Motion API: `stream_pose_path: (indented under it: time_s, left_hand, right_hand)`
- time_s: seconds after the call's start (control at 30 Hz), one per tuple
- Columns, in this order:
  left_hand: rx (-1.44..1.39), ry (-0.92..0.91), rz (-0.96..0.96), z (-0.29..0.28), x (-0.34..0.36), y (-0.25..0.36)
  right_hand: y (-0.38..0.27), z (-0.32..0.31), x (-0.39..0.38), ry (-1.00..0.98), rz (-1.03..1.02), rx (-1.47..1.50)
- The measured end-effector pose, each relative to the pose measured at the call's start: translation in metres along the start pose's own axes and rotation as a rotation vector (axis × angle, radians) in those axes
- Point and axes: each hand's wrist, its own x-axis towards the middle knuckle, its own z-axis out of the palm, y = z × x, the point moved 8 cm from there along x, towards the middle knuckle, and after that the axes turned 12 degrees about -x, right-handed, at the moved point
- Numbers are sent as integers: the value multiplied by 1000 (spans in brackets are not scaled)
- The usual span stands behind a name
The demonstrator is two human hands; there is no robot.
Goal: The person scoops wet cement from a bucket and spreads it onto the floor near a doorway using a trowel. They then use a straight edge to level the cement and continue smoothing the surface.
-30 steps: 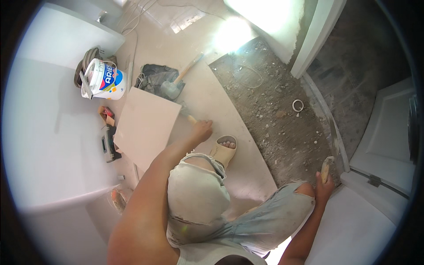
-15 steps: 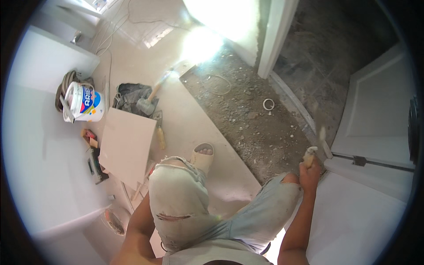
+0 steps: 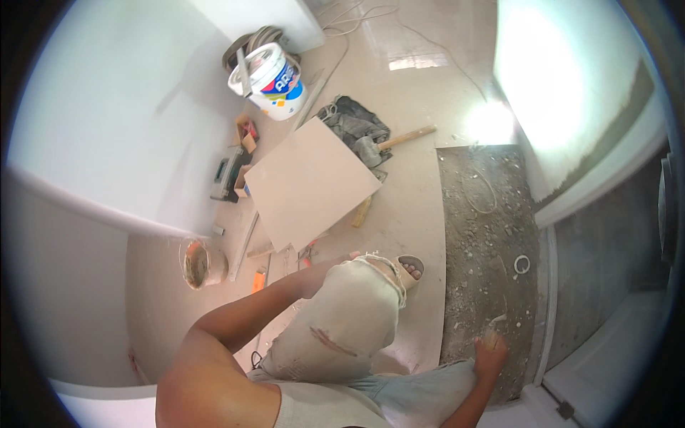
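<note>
My right hand (image 3: pixel 491 351), low over the bare rubble patch, is closed around the handle of a small hand tool (image 3: pixel 494 326). The tool looks tan with a pale, thin end; motion blur hides its exact kind. My left arm reaches across to my bent knee, where the left hand (image 3: pixel 314 279) lies mostly hidden behind the torn trouser leg. Only a fingertip shows above the knee. Closest to that hand are a red-handled tool (image 3: pixel 308 253) and a large square beige tile (image 3: pixel 314 182).
A mallet (image 3: pixel 369 151) lies by a dark bag (image 3: pixel 353 121). A yellow-handled tool (image 3: pixel 362 212) pokes from beneath the tile. A white paint bucket (image 3: pixel 275 85), green-grey case (image 3: pixel 227 173) and small mortar bucket (image 3: pixel 205 265) line the left wall. A white ring (image 3: pixel 522 265) sits on the rubble (image 3: pixel 474 242).
The view has swung left, so the tile and buckets sit farther right. My left arm now lies across to the knee; my right hand, still on the tool, has moved over the rubble.
</note>
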Motion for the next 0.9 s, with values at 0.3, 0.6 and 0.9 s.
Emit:
stream_pose_path:
  time_s: [0.3, 0.6, 0.9]
  left_hand:
    - [-509, -125, -179, 9, -25, 44]
    - [-460, 152, -493, -22, -175, 17]
    - [-1024, 691, -925, -5, -209, -106]
  right_hand:
    - [-38, 0, -30, -172, 220, 23]
    - [-115, -21, -110, -523, 524, 260]
    - [-327, -14, -8, -761, 286, 102]
